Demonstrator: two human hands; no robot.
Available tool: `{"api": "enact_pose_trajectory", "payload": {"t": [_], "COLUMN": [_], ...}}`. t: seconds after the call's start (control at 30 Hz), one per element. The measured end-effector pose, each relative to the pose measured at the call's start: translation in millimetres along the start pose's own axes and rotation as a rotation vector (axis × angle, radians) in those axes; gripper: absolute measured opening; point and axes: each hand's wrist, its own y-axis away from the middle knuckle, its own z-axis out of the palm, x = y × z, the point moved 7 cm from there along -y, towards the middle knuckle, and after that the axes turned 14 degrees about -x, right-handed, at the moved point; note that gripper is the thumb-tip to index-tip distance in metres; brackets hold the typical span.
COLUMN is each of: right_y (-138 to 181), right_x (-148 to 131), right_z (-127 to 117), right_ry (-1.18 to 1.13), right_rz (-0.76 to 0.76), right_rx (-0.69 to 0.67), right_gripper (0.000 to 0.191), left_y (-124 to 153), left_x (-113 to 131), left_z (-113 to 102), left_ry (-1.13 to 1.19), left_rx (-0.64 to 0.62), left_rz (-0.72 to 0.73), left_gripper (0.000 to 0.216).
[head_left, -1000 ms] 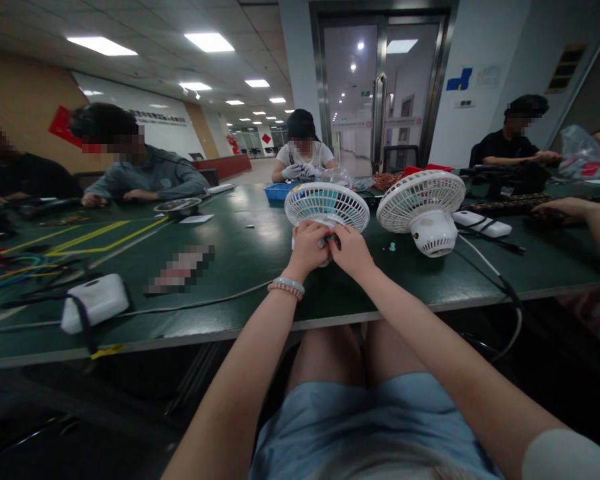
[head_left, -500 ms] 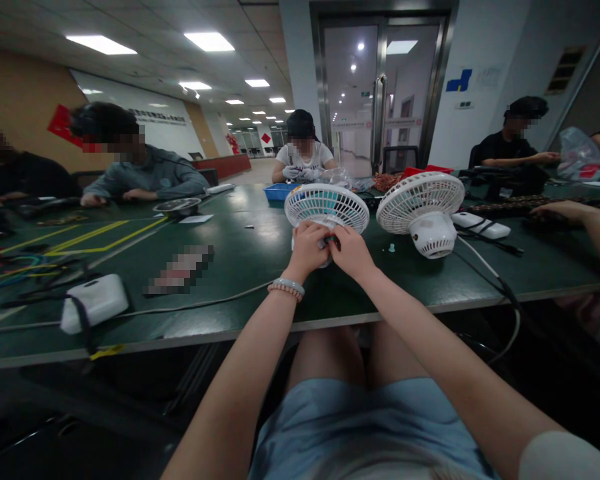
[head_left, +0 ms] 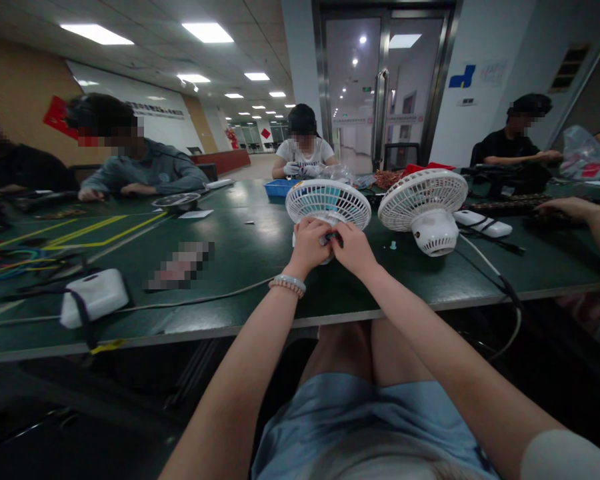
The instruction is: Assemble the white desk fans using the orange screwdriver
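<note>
A small white fan (head_left: 328, 201) with a round grille stands on the dark green table (head_left: 240, 253) straight ahead. My left hand (head_left: 309, 244), with a bead bracelet on the wrist, is closed around the fan's body below the grille. My right hand (head_left: 353, 248) is closed beside it, its fingers pinched on a small dark part at the back of the fan. A second white fan (head_left: 424, 203) lies tilted just to the right, untouched.
A white box with a black strap (head_left: 94, 297) and a cable lie at the left. A white power strip (head_left: 481, 223) and cords run off the right edge. A blue tray (head_left: 279, 189) sits behind. Several people sit around the table; another person's arm (head_left: 587, 220) reaches in at right.
Both hands stay on the fan in nearly the same place; the view has only shifted slightly.
</note>
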Motion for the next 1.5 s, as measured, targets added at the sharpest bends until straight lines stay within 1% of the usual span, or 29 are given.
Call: {"api": "enact_pose_trajectory", "payload": {"t": [0.3,0.53,0.77,0.87,1.03,1.5], "right_y": [0,1,0,0,2,1], "right_x": [0,-2,12,16,16,21], "right_z": [1,-1,1,2,0,1], "right_ry": [-0.014,-0.026,-0.139,-0.167,-0.185,-0.198], "right_rz": [-0.013,0.008,0.011,0.011,-0.002,-0.002], "right_rx": [0.01,0.013,0.084,0.099,0.093,0.068], "right_gripper": [0.016,0.016,0.013,0.012,0.012,0.013], "left_y": [1,1,1,1,2,0], "left_x": [2,1,0,0,-1,-1], "left_z": [-1,-1,0,0,0,3], "left_ry": [-0.006,0.012,0.0,0.0,0.0,-0.01], "left_rx": [-0.002,-0.007,0.003,0.032,0.063,0.037], "left_rz": [0.013,0.018,-0.004,0.001,0.002,-0.008], "left_gripper": [0.015,0.016,0.018,0.017,0.015,0.016]}}
